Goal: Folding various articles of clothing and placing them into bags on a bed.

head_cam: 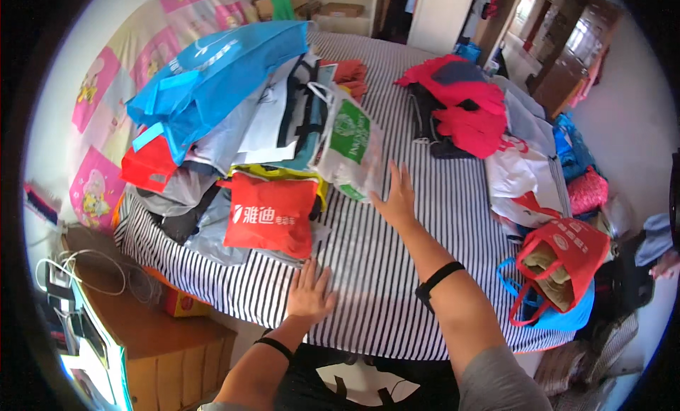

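A black-and-white striped sheet [382, 262] covers the bed in front of me. My left hand [309, 293] rests on it with fingers apart, just below a red fabric bag [272, 214] with white print. My right hand [397, 196] is spread beside a filled white drawstring bag [350, 145] with a green panel; its fingers are near the bag's lower right side, and whether they touch it I cannot tell. Behind the red bag lie flat white bags [265, 124] with black parts. A large blue non-woven bag [223, 71] leans over the pile at upper left.
Red and dark clothes [467, 103] and a white plastic bag [523, 177] lie on the right. Below them a red tote [568, 257] holds brown fabric. A wooden cabinet [175, 331] with cables stands at lower left. Patterned pink fabric [101, 188] hangs behind the pile.
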Motion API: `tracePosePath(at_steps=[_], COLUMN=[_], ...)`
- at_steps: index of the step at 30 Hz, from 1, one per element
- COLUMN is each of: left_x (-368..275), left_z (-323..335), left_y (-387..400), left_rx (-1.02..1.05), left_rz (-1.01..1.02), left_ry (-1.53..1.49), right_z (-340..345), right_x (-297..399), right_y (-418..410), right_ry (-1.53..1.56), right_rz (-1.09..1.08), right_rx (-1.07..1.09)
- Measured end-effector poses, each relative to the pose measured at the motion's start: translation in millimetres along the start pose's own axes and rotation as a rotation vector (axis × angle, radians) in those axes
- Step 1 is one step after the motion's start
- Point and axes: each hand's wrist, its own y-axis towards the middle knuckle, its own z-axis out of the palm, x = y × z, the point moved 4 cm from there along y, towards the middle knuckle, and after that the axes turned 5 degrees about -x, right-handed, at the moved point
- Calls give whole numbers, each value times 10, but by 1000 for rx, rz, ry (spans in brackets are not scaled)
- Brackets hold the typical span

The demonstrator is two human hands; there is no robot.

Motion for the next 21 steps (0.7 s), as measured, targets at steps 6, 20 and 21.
tracePosePath(at_steps=[6,20,21], left_x=[-60,-73,-68], left_z=[77,77,93], left_y=[29,83,90], left_rx=[76,159,138], left_rz=[-15,-43,-24], left_ry=[37,112,115], right_z=[-1219,-1653,-1522], right_x=[-1758,-2822,-2838], right_y=[-92,725,882], right_ry=[-354,-243,-221], right_rz=[273,120,116], right_rx=[30,-119,-119])
